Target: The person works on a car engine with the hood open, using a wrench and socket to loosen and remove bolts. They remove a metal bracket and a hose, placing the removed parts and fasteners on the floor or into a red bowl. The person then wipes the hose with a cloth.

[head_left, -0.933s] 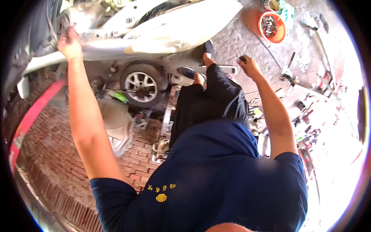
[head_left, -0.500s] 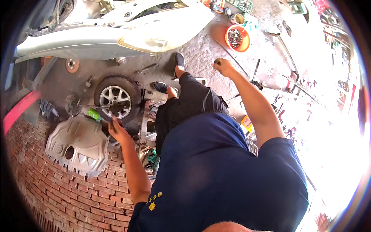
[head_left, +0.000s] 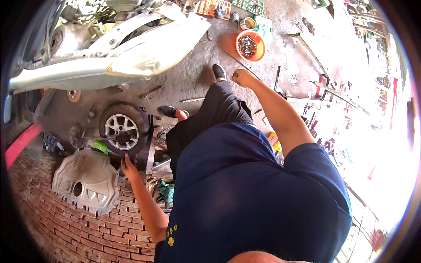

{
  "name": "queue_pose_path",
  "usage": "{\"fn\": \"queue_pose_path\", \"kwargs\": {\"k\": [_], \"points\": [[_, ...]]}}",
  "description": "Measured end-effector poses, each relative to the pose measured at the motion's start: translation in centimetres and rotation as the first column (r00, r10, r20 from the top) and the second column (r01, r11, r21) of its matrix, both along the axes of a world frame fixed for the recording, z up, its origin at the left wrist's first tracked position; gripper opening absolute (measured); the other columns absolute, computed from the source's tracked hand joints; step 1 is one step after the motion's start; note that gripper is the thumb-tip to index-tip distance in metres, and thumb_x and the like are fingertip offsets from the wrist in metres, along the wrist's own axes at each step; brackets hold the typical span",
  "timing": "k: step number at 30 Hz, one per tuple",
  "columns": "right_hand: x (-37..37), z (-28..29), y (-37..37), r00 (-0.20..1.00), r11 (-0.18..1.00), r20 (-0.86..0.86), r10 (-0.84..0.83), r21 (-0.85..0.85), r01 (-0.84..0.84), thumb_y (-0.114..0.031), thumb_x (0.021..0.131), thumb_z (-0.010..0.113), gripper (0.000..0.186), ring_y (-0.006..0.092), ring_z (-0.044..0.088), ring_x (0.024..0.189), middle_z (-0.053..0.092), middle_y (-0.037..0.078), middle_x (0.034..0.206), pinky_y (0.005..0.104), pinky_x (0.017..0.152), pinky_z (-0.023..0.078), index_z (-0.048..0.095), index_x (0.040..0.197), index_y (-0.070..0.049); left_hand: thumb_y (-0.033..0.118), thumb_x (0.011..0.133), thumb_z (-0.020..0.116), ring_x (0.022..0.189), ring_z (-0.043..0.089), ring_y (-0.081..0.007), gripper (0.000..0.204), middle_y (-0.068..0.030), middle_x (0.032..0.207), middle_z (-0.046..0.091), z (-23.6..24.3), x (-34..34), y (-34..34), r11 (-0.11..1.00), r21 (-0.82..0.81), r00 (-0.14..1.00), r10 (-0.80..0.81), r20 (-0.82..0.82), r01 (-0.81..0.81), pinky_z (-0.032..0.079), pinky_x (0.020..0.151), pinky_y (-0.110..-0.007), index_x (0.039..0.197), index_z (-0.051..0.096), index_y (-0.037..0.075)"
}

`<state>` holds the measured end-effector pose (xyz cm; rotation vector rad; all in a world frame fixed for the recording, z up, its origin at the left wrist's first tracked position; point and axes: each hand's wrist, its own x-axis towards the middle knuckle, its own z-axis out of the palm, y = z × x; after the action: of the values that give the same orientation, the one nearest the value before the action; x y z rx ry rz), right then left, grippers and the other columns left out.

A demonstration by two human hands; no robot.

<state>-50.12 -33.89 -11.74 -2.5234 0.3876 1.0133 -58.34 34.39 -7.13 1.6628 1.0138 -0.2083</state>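
My left hand [head_left: 129,168] is held out at the lower edge of a wheel with a dark tyre and silver rim [head_left: 121,131], its fingers stretched and nothing visible in them. Whether it touches the tyre I cannot tell. Over the concrete floor, below an orange bucket of small metal parts [head_left: 248,48], my right hand [head_left: 244,78] is closed. A small dark spot shows at its fingers, too little to name. One shoe [head_left: 219,71] is set well ahead of the other shoe [head_left: 168,111].
A car front with a headlight [head_left: 142,59] and bare engine bay fills the upper left. Left of me lie a grey plastic cover [head_left: 86,179] and a brake disc [head_left: 73,95]. A green power tool [head_left: 168,193] sits by my left side. Toolboxes [head_left: 219,8] and long bars lie ahead.
My legs have shifted in a step, and the view has moved toward the car and bucket. The left hand now shows just below the tyre instead of over its lower edge. The right hand stays closed.
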Motion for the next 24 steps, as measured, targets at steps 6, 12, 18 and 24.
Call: {"fn": "queue_pose_path", "kwargs": {"k": [6,12,18,24], "points": [[2.8,-9.7,-10.2,0.993,0.995,-0.077,-0.089,0.034,0.091,-0.052,0.091,0.065,0.049,0.0387,0.069,0.108,0.073,0.021,0.113,0.0497,0.093,0.054,0.074,0.115,-0.01,0.036,0.1,0.065,0.057,0.047,-0.0107,0.03,0.0003,0.077,0.058,2.6,-10.3,-4.9,0.961,0.053,0.891,0.272,-0.364,-0.272,0.034,0.051,-0.027,0.111,0.069,0.008],[4.5,-23.7,-25.6,0.961,0.975,-0.172,-0.217,0.015,0.223,-0.051,0.095,0.06,0.059,0.039,0.062,0.124,0.067,0.022,0.131,0.0459,0.103,0.05,0.066,0.131,-0.006,0.043,0.095,0.069,0.091,0.069,-0.0277,0.043,-0.0122,0.104,0.075,-1.1,-9.3,-20.6,0.96,0.15,0.765,-0.089,-0.637,0.237,0.054,0.075,-0.047,0.112,0.074,0.003],[2.1,-46.1,-42.3,0.906,0.917,-0.143,-0.399,-0.052,0.396,-0.045,0.094,0.064,0.054,0.0373,0.064,0.121,0.067,0.022,0.13,0.0463,0.1,0.052,0.065,0.131,-0.005,0.026,0.099,0.065,0.074,0.069,-0.0223,0.029,-0.0135,0.082,0.071,-7.6,2.2,-38.7,0.708,0.025,0.542,-0.517,-0.662,0.706,0.053,0.066,-0.038,0.099,0.07,-0.002],[7.1,-60.1,-46.8,0.863,0.863,0.0,-0.505,0.023,0.505,-0.035,0.09,0.069,0.045,0.0463,0.069,0.099,0.071,0.03,0.106,0.0547,0.087,0.055,0.064,0.115,0.002,0.026,0.102,0.064,0.064,0.06,-0.0114,0.026,-0.0042,0.074,0.066,-12.9,10.0,-46.6,0.581,0.039,0.417,-0.533,-0.736,0.813,0.046,0.058,-0.028,0.107,0.069,0.001]]}}
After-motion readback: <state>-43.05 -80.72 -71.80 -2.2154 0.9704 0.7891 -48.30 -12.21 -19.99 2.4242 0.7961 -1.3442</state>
